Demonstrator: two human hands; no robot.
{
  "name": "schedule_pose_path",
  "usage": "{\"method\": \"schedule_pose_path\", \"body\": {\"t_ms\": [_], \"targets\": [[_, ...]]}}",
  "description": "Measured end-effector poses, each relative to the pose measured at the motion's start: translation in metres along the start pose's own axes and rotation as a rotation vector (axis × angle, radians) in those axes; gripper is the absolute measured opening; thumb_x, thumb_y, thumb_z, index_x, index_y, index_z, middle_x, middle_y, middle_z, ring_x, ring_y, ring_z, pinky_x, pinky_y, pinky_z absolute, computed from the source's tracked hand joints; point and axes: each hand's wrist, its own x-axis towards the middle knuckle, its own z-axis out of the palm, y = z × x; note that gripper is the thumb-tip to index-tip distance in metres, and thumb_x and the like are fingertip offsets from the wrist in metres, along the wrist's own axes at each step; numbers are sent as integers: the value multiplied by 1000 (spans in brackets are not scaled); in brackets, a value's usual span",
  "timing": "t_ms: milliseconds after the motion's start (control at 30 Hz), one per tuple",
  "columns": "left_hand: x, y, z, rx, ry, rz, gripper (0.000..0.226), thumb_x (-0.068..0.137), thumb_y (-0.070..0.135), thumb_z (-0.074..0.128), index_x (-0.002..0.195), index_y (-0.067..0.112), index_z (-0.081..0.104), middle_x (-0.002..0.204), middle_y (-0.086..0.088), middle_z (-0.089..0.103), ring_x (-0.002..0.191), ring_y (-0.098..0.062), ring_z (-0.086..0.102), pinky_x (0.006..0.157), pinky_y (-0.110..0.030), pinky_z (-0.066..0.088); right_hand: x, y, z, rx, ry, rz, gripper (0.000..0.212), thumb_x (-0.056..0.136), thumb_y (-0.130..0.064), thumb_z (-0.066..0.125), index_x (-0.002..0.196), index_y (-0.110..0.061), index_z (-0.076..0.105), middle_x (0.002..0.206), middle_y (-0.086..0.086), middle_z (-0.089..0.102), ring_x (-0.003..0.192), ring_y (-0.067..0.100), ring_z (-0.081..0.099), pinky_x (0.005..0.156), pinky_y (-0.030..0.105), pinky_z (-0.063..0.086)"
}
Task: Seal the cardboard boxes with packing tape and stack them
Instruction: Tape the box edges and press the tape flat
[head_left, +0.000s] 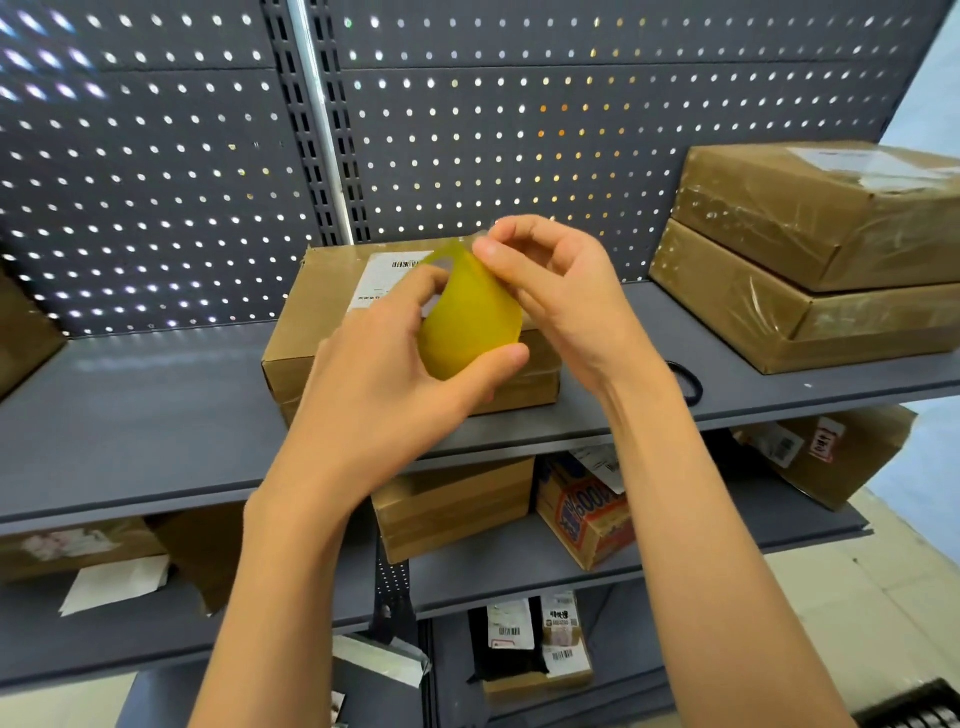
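A yellow roll of packing tape (467, 322) is held up in front of me. My left hand (395, 374) grips the roll from below and behind, thumb on its right side. My right hand (550, 291) pinches the loose tape end at the roll's top between thumb and forefinger. Behind the hands a brown cardboard box (322, 322) with a white barcode label lies on the grey shelf (156, 415). At the right, two taped brown boxes (810, 260) stand stacked on the same shelf.
A grey pegboard (467, 130) backs the shelf. A black hair band (688, 382) lies on the shelf by my right wrist. Lower shelves hold several cardboard boxes (457, 504) and parcels (535, 644). A box edge (21, 332) shows at far left.
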Motion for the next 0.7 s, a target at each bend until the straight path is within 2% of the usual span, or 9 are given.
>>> {"method": "schedule_pose_path", "body": {"t_ms": [67,133,300,400,467,533,600,633,700], "targets": [[-2,1,-1,-123,-127,-27,42,72,48,68,108,33,55,90,17,70,77,-9,70,73,-44,57,-1,2,0,-46,68,-25,11,85,-5,67,81,-14,64,74,-10,65,74,3,59,71,19,48],[-3,-1,-2,-175,-155,-19,40,73,45,68,108,29,56,92,11,72,79,-10,71,75,-44,58,-1,3,2,-120,158,-114,14,82,-3,70,77,-14,65,72,-10,66,72,1,61,69,17,48],[0,4,1,-24,8,0,46,74,57,58,103,23,63,80,-3,67,72,-29,63,69,-50,52,-5,5,20,-353,394,-342,8,78,-5,74,75,-11,68,73,-4,66,70,3,61,70,18,47],[2,7,2,183,159,-94,45,75,58,50,97,21,64,82,-4,67,82,-31,60,76,-47,49,-7,-2,25,-402,516,-513,5,79,-6,73,76,-8,69,75,-2,66,71,6,60,70,18,46],[4,6,-2,217,208,-188,49,73,63,50,95,22,65,85,-5,70,87,-33,64,79,-47,51,-8,-10,24,-446,522,-606,5,79,-6,72,77,-6,68,75,-3,63,70,4,59,69,17,46],[3,6,-9,-7,157,-237,37,77,56,63,88,21,67,72,-4,72,73,-28,70,71,-46,57,-6,-14,21,-448,474,-577,5,80,-6,72,78,-8,68,75,-4,64,71,3,59,70,18,46],[-3,13,-10,-240,56,-262,22,83,36,69,82,14,67,61,-7,70,53,-23,68,54,-37,58,-2,-13,14,-412,452,-481,7,81,-8,72,78,-11,66,75,-7,64,71,3,60,71,20,47],[-8,17,-7,-345,23,-289,22,84,32,68,82,10,66,59,-9,68,47,-21,66,47,-32,55,-1,-12,11,-396,434,-430,8,81,-8,71,79,-12,66,75,-9,64,71,1,59,71,20,47],[-16,23,6,-518,-14,-353,26,84,32,65,86,7,64,59,-13,68,46,-22,64,45,-31,55,0,-8,4,-381,390,-337,7,82,-8,71,80,-12,65,75,-10,64,71,-1,58,71,18,47]]}}
